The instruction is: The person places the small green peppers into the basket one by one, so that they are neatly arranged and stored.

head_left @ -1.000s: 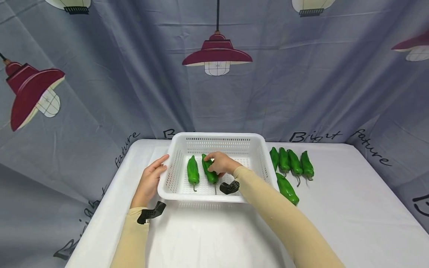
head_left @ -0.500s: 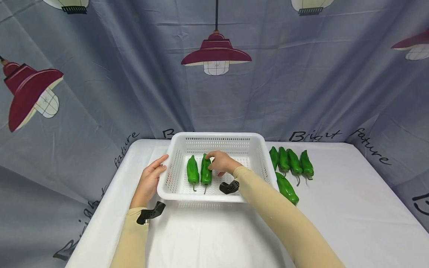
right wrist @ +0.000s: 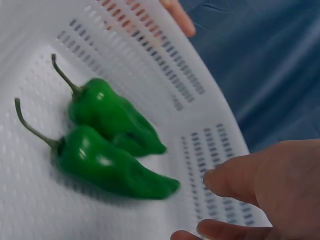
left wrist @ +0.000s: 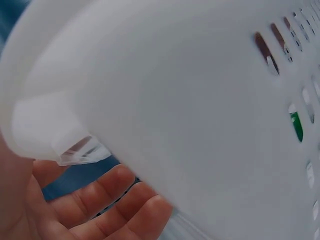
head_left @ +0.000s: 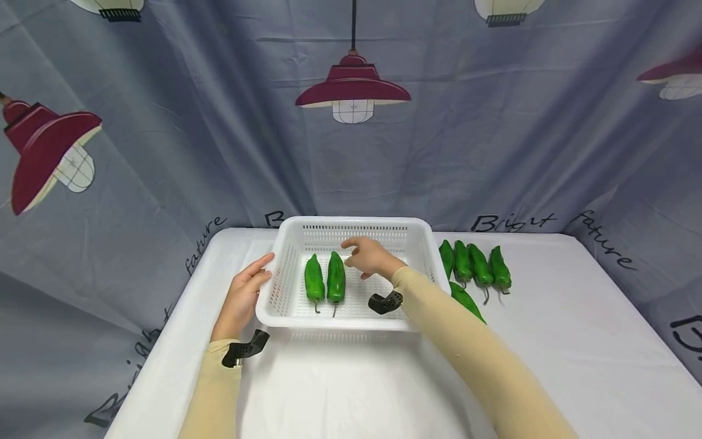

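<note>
Two green peppers lie side by side in a white perforated basket, stems toward the person. My right hand hovers inside the basket just right of the right-hand pepper, fingers spread and holding nothing. In the right wrist view its fingers stand apart from both peppers. The other pepper lies nearer the basket's left wall. My left hand rests against the outside of that wall, its fingertips near the rim. In the left wrist view the fingers touch the outer wall below the rim.
Several more green peppers lie on the white table right of the basket. One of them is partly hidden by the basket and right sleeve. A grey curtain printed with lamps hangs behind the table.
The right hand straightened the right-hand pepper alongside the other, then let go and moved slightly up and right. The left hand stayed at the basket's side.
</note>
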A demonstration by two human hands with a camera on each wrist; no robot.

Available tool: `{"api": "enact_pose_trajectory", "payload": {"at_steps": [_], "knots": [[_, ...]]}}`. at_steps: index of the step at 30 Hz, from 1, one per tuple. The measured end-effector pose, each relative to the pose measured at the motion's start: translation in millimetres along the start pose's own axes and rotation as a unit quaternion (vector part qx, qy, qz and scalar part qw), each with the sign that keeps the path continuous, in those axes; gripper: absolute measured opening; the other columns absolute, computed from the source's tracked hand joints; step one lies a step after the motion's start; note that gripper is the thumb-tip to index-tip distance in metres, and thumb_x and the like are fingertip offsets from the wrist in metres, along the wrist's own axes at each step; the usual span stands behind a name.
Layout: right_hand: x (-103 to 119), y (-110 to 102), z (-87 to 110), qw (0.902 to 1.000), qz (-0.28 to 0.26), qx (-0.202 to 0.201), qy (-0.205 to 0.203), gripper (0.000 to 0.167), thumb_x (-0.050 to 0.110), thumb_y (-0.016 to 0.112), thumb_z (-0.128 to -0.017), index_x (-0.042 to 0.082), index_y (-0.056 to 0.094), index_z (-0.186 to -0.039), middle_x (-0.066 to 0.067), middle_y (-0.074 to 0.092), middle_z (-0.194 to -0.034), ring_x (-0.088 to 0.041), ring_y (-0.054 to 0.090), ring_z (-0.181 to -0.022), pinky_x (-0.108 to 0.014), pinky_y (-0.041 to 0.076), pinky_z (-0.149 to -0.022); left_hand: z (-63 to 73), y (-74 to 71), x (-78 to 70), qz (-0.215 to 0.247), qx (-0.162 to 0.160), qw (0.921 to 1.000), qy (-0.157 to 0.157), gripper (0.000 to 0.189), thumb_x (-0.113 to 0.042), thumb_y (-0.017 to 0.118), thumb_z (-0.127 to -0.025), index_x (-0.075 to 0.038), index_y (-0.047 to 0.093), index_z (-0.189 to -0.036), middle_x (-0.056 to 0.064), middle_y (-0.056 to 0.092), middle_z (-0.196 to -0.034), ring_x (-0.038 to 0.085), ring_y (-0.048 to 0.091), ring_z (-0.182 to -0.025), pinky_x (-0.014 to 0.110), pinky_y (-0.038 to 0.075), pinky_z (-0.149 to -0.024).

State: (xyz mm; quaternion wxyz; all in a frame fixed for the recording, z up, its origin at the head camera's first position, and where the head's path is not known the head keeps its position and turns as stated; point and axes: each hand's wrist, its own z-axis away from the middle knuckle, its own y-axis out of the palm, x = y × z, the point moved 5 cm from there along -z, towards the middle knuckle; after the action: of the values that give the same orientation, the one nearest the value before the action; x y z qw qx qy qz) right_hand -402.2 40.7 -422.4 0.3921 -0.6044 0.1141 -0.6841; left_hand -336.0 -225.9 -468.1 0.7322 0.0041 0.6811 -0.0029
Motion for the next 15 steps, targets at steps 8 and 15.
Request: {"api": "enact_pose_trajectory", "payload": {"at_steps": [8, 15], "knots": [[-14, -86, 27.0, 0.9984, -0.039, -0.040, -0.002, 0.053, 0.013, 0.058, -0.102, 0.012, 0.045, -0.153, -0.024, 0.053, -0.147, -0.041, 0.059, -0.126, -0.044, 0.063, -0.084, 1.3, -0.9, -1.8, 0.001, -0.002, 1.0000, -0.002, 0.050, -0.013, 0.044, -0.108, -0.011, 0.039, -0.158, 0.013, 0.045, -0.151, -0.002, 0.059, -0.108, 0.016, 0.054, -0.089], [-59, -170, 68.4, 0.9923, -0.030, -0.114, 0.037, 0.059, 0.020, 0.054, -0.106, 0.009, 0.033, -0.159, -0.028, 0.045, -0.151, -0.042, 0.058, -0.123, -0.045, 0.062, -0.087, -0.8, 1.1, -0.2, 0.001, 0.004, 1.0000, 0.004, 0.051, -0.013, 0.044, -0.107, -0.009, 0.037, -0.158, 0.013, 0.044, -0.153, -0.004, 0.058, -0.110, 0.015, 0.054, -0.090]]}}
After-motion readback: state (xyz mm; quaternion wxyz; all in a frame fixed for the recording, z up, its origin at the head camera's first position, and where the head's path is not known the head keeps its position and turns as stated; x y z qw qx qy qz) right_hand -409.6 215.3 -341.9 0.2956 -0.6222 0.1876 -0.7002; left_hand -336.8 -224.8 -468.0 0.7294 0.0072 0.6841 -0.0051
